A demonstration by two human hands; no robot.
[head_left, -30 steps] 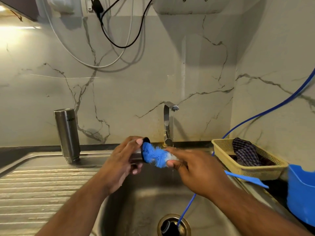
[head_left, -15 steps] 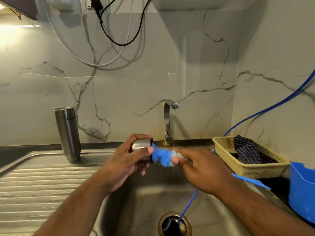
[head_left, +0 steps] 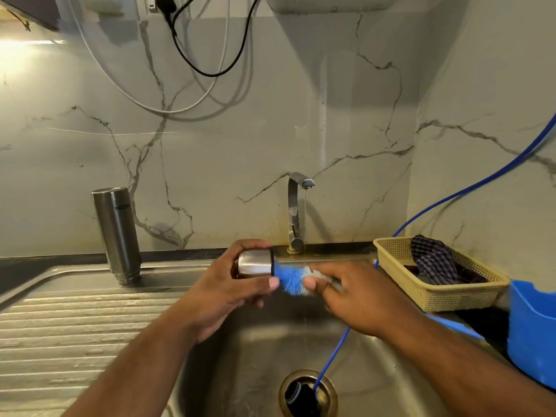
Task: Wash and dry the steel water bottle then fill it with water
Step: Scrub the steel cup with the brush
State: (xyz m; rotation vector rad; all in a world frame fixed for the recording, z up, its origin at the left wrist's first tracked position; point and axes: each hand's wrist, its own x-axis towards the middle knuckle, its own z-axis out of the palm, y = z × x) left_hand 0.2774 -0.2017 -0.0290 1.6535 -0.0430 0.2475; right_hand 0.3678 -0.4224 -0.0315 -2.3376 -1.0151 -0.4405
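Left hand (head_left: 228,293): fingers curled over the top of a steel cap (head_left: 255,263), thumb under it near the rim; a firm, closed grip. The cap lies on its side, open end facing right.
Right hand (head_left: 361,299): thumb and fingers closed on a bottle brush (head_left: 293,279) just behind the bristles. The blue and white bristle head points left and meets the cap's open end; how far it goes in cannot be told.
Brush handle: a blue strip shows past the right forearm, pointing towards the right counter.
Position of both hands: above the sink basin (head_left: 255,356), just in front of the tap (head_left: 296,212).
Steel water bottle (head_left: 117,233): stands upright on the ribbed drainboard (head_left: 75,326), well to the left of the hands, threaded neck at the bottom, against the back edge. No hand touches it.
Water: a thin stream (head_left: 305,221) falls from the spout and passes near the brush head.
Blue hose (head_left: 451,197): comes down from the upper right, runs behind the right hand and ends in the drain (head_left: 307,392).
Basket (head_left: 445,299): beige, perforated, on the counter right of the basin; a dark checked cloth (head_left: 433,260) lies in it.
Blue tub (head_left: 532,335): at the right edge, just beside the basket, partly cut off.
Wall: marble-look panels; black and white cables (head_left: 210,70) loop down at the top.
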